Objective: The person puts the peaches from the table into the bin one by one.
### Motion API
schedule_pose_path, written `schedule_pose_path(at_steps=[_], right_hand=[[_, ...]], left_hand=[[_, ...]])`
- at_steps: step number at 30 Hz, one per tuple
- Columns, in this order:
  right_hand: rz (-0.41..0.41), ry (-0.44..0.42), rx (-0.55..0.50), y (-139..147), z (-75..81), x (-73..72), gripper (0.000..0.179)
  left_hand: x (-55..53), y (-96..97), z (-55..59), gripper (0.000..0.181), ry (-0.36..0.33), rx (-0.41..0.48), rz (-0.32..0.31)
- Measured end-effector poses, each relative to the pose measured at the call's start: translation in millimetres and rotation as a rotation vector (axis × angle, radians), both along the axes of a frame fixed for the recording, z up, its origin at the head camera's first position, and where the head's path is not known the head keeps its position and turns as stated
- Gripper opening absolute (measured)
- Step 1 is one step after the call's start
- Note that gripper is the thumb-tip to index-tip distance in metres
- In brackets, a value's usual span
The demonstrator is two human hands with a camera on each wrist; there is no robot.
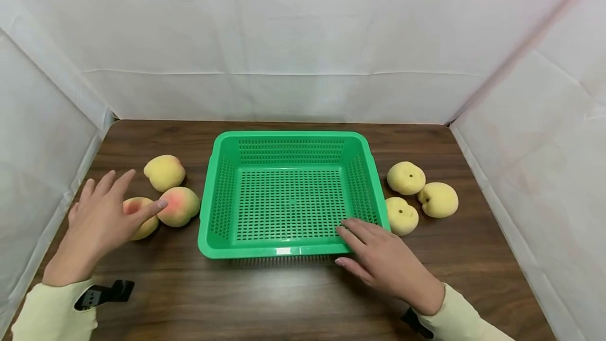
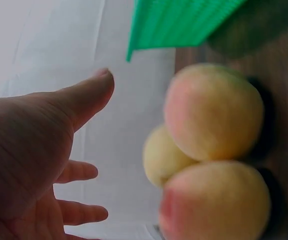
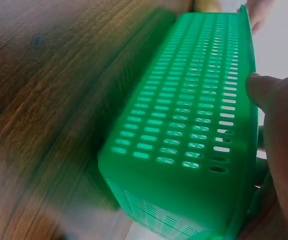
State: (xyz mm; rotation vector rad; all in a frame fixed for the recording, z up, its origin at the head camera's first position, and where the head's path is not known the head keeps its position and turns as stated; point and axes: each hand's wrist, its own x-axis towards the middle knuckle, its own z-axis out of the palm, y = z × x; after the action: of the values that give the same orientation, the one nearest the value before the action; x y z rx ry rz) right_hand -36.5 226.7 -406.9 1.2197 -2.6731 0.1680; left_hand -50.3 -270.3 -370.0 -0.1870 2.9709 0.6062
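Observation:
In the head view, a green plastic basket [image 1: 265, 252] with slotted walls stands mid-table, holding nothing. My right hand [image 1: 383, 257] holds its front right corner, fingers over the rim and thumb outside. The right wrist view shows the thumb [image 3: 266, 90] against the rim of the basket [image 3: 184, 105]. On the left, my left hand [image 1: 101, 212] hovers with spread fingers over a peach [image 1: 142, 225], partly covering it. Its thumb overlaps a red-blushed peach [image 1: 182, 207]; a yellower peach [image 1: 164, 172] lies behind. In the left wrist view, the hand [image 2: 28, 150] is apart from the peaches.
Right of the basket lie three yellow peaches, one [image 1: 401, 216] close by its wall, another [image 1: 406, 178] behind it and a third [image 1: 439, 200] farther right. White cloth walls [image 1: 293, 41] enclose the dark wooden table [image 1: 265, 299] at the back and sides.

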Motion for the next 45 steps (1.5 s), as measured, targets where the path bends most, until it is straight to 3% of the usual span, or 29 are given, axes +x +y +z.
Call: schedule_pose_path(at_steps=[7,13,18,27,36,45], right_hand=[[0.021,0.032,-0.014,0,-2.3,-0.1,0.052],[0.025,0.042,-0.017,1,-1.7,-1.1,0.051],[0.032,0.033,-0.019,1,-1.5,-1.0,0.050],[0.032,0.025,-0.011,2,-1.4,0.4,0.049],[0.042,0.035,-0.006,2,-1.2,-0.6,0.048],[0.051,0.042,-0.009,2,-1.5,-1.3,0.049]], left_hand=[[7.8,-23.8,-21.3,0.108,-0.017,0.024,-0.057],[8.4,-35.8,-36.5,0.116,-0.133,0.086,-0.082],[7.7,-38.0,-45.9,0.114,-0.158,0.119,-0.097],[5.0,-34.9,-49.2,0.111,-0.136,0.127,-0.102],[1.2,-33.9,-53.6,0.093,-0.094,0.131,-0.113],[-3.7,-31.6,-55.0,0.106,-0.129,0.147,-0.109]])
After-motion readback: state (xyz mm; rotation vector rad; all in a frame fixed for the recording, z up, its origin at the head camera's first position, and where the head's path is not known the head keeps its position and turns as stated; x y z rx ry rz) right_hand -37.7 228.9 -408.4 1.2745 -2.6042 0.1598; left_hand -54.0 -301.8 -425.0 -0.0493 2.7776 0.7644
